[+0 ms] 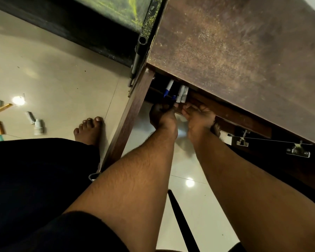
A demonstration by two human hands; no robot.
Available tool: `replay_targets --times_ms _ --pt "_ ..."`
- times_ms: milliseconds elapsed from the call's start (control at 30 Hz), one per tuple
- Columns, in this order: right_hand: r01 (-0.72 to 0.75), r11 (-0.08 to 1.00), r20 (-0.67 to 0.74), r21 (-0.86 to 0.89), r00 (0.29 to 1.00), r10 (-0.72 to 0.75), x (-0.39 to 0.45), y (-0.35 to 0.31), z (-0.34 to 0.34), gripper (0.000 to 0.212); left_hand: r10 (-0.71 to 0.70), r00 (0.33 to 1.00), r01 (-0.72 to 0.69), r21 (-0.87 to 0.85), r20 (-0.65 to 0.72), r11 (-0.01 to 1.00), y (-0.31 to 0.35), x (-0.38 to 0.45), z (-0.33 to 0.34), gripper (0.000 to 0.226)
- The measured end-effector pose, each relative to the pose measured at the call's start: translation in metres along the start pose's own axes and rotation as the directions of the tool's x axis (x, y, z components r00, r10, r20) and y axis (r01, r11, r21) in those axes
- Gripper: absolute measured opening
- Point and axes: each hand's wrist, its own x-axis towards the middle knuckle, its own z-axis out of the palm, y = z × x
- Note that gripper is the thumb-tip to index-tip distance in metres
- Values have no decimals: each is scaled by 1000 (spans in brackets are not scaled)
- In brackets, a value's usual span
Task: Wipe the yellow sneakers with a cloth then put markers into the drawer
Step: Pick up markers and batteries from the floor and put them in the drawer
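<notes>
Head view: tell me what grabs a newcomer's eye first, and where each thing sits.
Two bare forearms run up the middle to the left hand and right hand, meeting at the front of a slightly open drawer under the worn brown tabletop. Just above the hands, white markers with blue caps poke out of the drawer gap, the left hand's fingers curled at their ends. A bare foot stands on the glossy tile floor at left.

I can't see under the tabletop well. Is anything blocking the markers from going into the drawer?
Nothing visible does. The markers already lie partly inside the open drawer, just under the tabletop edge, with the left hand and right hand right behind them.
</notes>
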Motion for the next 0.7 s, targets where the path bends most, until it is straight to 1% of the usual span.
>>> replay_targets --times_ms 33,67,133,167,233,300,367,400,433,467,500,567,600,667,700 --pt "-4 1000 -16 -10 1000 3 -2 -1 -2 22 33 999 -33 20 -28 999 -2 3 -6 12" --pt "-10 1000 -30 -18 1000 10 -4 -2 -5 21 23 1000 -23 13 -14 1000 1 0 -12 12" --pt "-4 999 -44 -35 999 2 -12 -5 -12 24 -5 1000 6 -75 7 997 8 -12 -17 27" --pt "14 998 -40 -55 999 -16 -16 -6 -15 27 -28 999 29 -109 15 994 12 -18 -21 30" --pt "68 991 -10 -115 997 -70 -33 -11 -24 28 2 1000 -2 5 30 1000 27 -33 -32 31" --pt "134 965 41 -225 991 -128 -56 -18 -33 27 59 996 -66 98 69 993 43 -58 -40 28" --pt "200 921 92 -334 979 -179 -81 -27 -41 24 125 980 -154 196 155 968 55 -81 -49 20" --pt "228 902 118 -368 973 -198 -96 -32 -46 23 189 953 -252 271 237 929 60 -91 -53 16" --pt "260 883 144 -391 965 -220 -113 -38 -50 25 241 917 -350 350 319 869 66 -108 -60 17" --pt "291 869 173 -400 955 -240 -129 -44 -52 28 311 869 -467 429 385 773 68 -119 -66 24" --pt "326 853 200 -408 943 -264 -142 -49 -54 28 356 831 -539 464 427 703 74 -137 -71 28" --pt "420 799 241 -430 907 -347 -177 -62 -56 20 455 746 -662 472 486 582 94 -177 -89 28" --pt "471 766 264 -439 882 -391 -196 -69 -56 17 510 701 -712 452 498 538 107 -196 -98 26" --pt "543 711 310 -446 839 -447 -228 -84 -50 17 589 629 -777 398 507 487 134 -222 -113 23" --pt "572 688 342 -446 820 -460 -245 -91 -44 19 638 597 -802 369 486 469 152 -235 -126 22"
